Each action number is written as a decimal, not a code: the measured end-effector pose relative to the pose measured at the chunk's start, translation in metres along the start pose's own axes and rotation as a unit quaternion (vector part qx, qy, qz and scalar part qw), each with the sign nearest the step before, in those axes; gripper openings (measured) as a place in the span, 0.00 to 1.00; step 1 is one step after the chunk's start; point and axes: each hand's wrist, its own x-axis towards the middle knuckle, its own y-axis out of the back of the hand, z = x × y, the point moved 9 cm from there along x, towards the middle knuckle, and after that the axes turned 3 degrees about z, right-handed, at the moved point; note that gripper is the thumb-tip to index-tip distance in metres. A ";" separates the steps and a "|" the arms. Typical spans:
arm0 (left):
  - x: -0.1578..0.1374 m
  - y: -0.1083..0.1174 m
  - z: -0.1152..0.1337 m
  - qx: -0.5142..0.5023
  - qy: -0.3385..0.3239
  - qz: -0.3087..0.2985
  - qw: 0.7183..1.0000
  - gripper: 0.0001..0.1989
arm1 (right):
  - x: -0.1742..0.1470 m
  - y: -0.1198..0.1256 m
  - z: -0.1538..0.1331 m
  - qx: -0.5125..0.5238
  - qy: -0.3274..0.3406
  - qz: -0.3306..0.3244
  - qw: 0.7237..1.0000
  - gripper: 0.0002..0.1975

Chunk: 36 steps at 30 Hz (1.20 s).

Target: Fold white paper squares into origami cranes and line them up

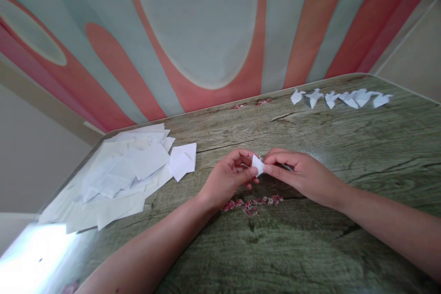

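Note:
A small folded piece of white paper (257, 164) is held up over the middle of the table, pinched between both hands. My left hand (232, 174) grips its left side between thumb and fingers. On its right side, the thumb and fingertips of my right hand (296, 170) close on the paper's edge. The fingers partly cover it, so its full folded shape is hard to make out. Several folded white paper cranes (331, 99) stand in a row at the far right of the table.
A spread pile of white paper sheets (120, 179) lies on the left of the wood-patterned table (344, 147). Beside it are small square papers (182, 161). A wall with a red and grey pattern (220, 78) rises behind the table's back edge. Bright light falls at lower left.

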 end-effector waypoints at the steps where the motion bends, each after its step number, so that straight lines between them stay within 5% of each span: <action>1: 0.000 0.000 -0.001 0.001 0.005 -0.002 1.000 0.12 | 0.000 -0.001 0.002 0.007 -0.007 -0.004 1.000 0.12; 12: -0.001 -0.003 -0.009 -0.010 0.049 -0.016 0.999 0.10 | -0.002 -0.011 0.015 0.124 -0.089 -0.036 0.988 0.14; 19: -0.001 0.001 -0.006 0.024 0.036 0.021 0.999 0.10 | -0.005 0.010 0.000 -0.021 -0.055 0.086 0.995 0.05; 36: -0.001 0.003 -0.007 0.013 0.017 0.058 0.998 0.12 | -0.008 0.012 -0.006 -0.055 -0.022 0.125 0.990 0.05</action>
